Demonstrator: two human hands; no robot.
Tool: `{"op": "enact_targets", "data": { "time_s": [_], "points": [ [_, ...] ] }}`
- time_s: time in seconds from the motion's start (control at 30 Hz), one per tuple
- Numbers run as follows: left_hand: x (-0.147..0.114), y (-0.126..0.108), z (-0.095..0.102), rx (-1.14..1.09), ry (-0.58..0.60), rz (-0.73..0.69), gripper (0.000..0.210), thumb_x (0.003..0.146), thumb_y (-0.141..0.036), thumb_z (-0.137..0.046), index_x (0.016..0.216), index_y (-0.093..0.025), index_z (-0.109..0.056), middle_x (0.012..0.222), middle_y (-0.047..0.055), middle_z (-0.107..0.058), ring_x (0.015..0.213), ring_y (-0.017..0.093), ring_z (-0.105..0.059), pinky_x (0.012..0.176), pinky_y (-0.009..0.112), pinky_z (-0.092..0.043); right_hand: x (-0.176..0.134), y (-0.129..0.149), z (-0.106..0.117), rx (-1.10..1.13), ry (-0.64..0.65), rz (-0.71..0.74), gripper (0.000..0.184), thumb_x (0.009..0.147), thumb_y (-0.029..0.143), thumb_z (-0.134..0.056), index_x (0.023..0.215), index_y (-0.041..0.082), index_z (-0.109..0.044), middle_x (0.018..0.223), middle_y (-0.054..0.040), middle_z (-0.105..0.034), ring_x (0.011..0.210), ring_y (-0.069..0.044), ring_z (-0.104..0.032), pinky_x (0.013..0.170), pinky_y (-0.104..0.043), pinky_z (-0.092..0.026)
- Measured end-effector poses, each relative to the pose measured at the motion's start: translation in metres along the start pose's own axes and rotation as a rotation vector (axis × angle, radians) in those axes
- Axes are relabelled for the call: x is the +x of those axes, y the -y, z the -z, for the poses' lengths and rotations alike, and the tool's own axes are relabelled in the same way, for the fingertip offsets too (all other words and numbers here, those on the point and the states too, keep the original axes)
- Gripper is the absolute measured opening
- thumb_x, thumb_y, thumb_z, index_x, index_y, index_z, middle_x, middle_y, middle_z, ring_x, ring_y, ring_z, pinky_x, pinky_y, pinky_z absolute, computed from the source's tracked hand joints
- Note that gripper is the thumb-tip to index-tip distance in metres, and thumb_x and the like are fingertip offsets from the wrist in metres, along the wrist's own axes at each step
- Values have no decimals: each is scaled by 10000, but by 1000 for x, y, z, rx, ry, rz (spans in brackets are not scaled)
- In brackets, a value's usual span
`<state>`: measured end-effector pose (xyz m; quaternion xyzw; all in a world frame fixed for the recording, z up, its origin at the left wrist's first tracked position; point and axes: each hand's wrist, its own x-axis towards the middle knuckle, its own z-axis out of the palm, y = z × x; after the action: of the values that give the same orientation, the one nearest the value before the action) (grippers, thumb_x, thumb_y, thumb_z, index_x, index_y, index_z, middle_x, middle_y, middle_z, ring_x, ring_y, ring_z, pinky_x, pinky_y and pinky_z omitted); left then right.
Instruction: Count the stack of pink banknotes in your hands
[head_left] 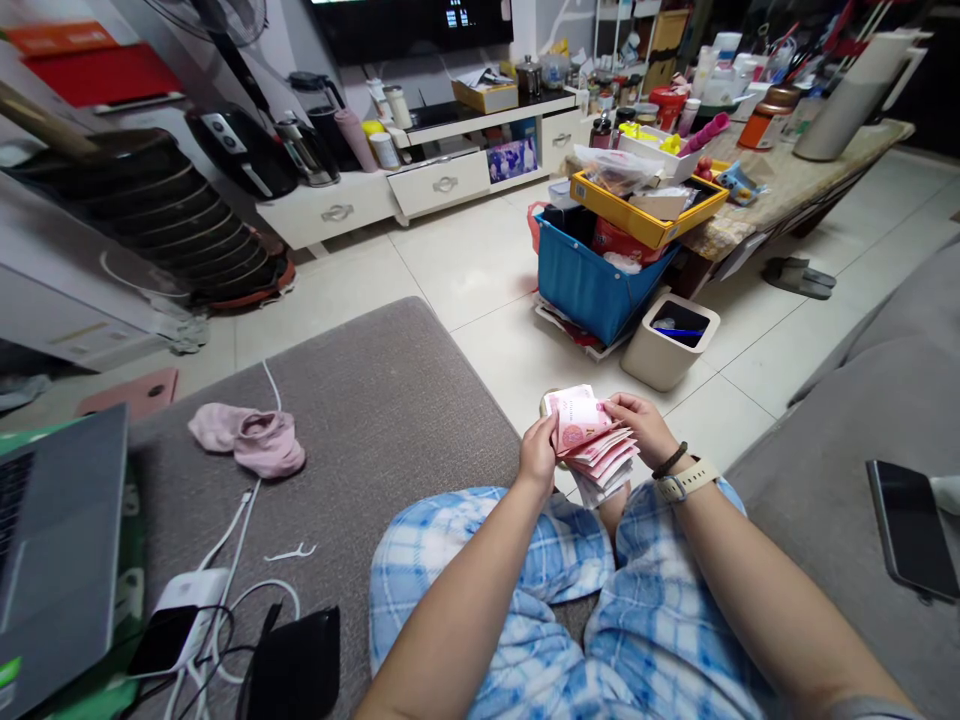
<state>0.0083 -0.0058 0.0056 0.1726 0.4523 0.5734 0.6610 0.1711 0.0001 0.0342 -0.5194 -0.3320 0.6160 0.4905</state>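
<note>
Grey sofa (375,400) fills lower frame. Blue bin (592,285) at 12 o'clock, beige wastebasket (667,345) at 1 o'clock from hands. Pink cloth (251,440) at 9 o'clock. Banknote stack (592,445) held fanned above knees. Left hand (538,452) grip closed on stack's left edge; right hand (637,425) grip closed on its top notes.

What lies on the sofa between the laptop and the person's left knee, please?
In the head view, between the laptop and the left knee lie white cables, a white charger and a dark pouch.
</note>
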Motion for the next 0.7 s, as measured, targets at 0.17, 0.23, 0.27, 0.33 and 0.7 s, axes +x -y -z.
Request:
{"op": "enact_targets", "data": {
  "time_s": [0.17,0.23,0.27,0.33,0.7],
  "points": [
    [-2,-1,2,34,-10,42,401,541,-483,-895,745,-158,-779,779,58,-781,779,224,-714,809,328,-524,1,-3,0,-17,24,3,489,543,588,-919,647,191,-653,537,29,-592,494,-116,-477,508,-269,-350],
    [-2,-1,4,50,8,56,372,574,-479,-877,742,-163,-776,789,57,-780,784,221,-710,787,319,-520,2,-5,1,-13,23,10,498,543,599,-919,652,189,-657,538,28,-597,495,-117,-486,512,-269,-361],
    [-1,0,5,55,13,59,359,591,-477,-866,745,-166,-775,800,57,-782,789,221,-710,776,316,-518,2,-6,1,-8,18,11,500,540,598,-922,650,188,-658,540,27,-599,497,-116,-489,517,-268,-366],
    [-1,1,6,59,23,62,349,609,-473,-854,764,-168,-782,807,56,-784,776,214,-703,757,309,-514,3,-6,1,-2,11,14,498,539,593,-927,652,186,-662,552,23,-612,505,-117,-500,528,-268,-380],
    [-4,0,6,87,21,98,300,604,-430,-819,698,-171,-701,683,18,-694,628,157,-602,580,251,-433,4,-7,2,2,-20,-4,497,532,589,-933,661,191,-664,560,13,-633,488,-131,-515,517,-280,-392]
  ]
}}
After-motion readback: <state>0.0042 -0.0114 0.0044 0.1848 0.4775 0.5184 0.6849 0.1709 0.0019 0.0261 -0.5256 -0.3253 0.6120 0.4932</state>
